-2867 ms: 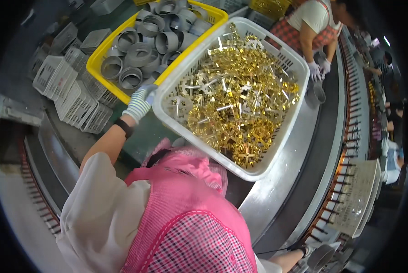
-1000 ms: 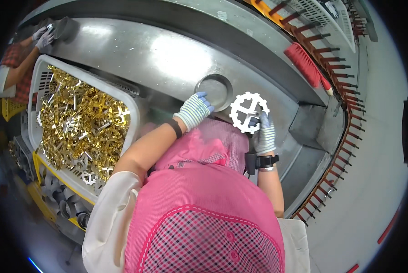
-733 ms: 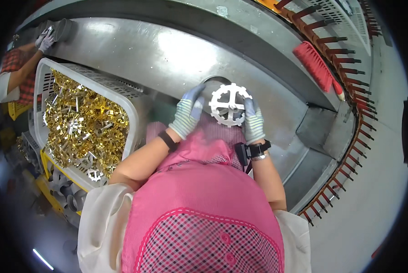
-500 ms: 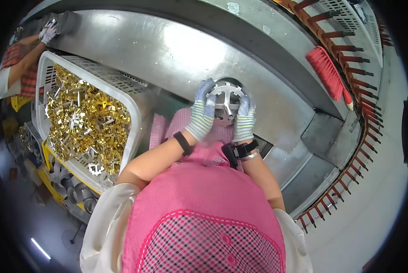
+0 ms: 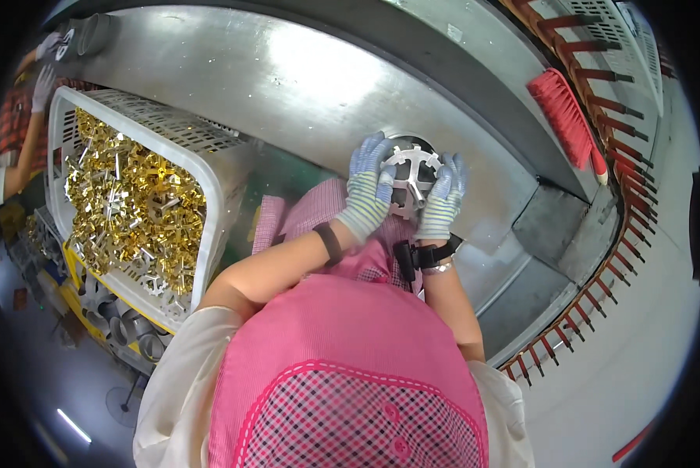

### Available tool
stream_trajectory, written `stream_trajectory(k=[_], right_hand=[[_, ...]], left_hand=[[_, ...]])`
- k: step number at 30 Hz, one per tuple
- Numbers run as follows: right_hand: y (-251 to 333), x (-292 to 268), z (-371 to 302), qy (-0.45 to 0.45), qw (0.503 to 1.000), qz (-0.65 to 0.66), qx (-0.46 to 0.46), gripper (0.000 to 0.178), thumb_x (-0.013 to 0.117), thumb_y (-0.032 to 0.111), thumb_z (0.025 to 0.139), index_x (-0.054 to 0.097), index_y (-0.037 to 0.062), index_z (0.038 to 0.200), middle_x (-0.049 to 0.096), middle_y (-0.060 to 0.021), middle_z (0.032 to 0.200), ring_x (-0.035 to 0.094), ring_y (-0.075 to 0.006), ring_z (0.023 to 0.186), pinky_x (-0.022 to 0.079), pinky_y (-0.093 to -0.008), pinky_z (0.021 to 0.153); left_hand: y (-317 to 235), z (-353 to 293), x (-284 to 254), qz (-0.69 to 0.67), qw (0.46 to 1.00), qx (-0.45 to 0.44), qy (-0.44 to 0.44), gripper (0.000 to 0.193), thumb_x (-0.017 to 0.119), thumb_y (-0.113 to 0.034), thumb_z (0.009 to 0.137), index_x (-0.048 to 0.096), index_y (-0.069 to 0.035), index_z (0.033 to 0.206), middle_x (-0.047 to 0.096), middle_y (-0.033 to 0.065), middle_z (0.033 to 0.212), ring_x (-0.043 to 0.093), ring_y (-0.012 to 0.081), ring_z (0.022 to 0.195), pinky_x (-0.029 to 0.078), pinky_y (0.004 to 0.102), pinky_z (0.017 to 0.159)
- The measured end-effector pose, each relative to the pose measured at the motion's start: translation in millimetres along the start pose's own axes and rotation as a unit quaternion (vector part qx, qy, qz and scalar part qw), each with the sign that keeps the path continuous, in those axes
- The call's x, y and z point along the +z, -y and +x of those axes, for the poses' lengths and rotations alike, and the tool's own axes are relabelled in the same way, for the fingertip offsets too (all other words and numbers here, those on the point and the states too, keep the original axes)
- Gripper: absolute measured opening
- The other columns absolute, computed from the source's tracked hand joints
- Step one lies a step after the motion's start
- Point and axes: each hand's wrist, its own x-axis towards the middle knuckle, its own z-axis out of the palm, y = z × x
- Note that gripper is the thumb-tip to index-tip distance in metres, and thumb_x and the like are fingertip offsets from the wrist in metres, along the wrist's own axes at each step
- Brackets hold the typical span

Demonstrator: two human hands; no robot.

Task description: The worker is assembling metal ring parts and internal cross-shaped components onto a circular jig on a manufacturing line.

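— Head view: where is the silver toothed wheel (image 5: 414, 159) held?

— It is cupped between the left hand (image 5: 369, 186) and the right hand (image 5: 442, 195), straight ahead of the apron (image 5: 334, 316). The left thumb is laid at one side of its rim, and the right fingers are curved along the other. How firmly it is pressed cannot be told.

— Is either hand nearer?

— Neither; the rim is reached by both. The central stub post (image 5: 417, 193) is pointed back toward the wearer, between the palms.

— And the dark round metal ring (image 5: 417, 141)?

— Its far edge is seen just beyond the wheel, so the two are overlapped in this view. Whether the wheel is seated inside or held above cannot be told, since the near edge is hidden.

— How is the room bounded?

— Bare metal bench (image 5: 311, 82) is left beyond the ring and to the right of the right hand. The far side is closed by a raised ledge, on which a red brush (image 5: 562, 117) is laid. On the left, well apart from the hands, a white plastic basket (image 5: 216, 204) is filled with gold and silver metal pieces (image 5: 135, 199).
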Motion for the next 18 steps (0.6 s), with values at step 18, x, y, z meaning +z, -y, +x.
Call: stream_trajectory(k=[18], right_hand=[[-14, 17, 14, 0.053, 0.955, 0.220, 0.193, 0.048, 0.045, 0.034, 0.098, 0.052, -0.0021, 0.128, 0.060, -0.0135, 0.118, 0.061, -0.0199, 0.103, 0.051, -0.0310, 0.090]], left_hand=[[32, 14, 22, -0.170, 0.982, -0.083, 0.010, 0.037, 0.043, -0.016, 0.097, 0.049, -0.001, 0.130, 0.045, 0.0171, 0.139, 0.044, 0.0305, 0.129, 0.034, 0.0385, 0.109]])
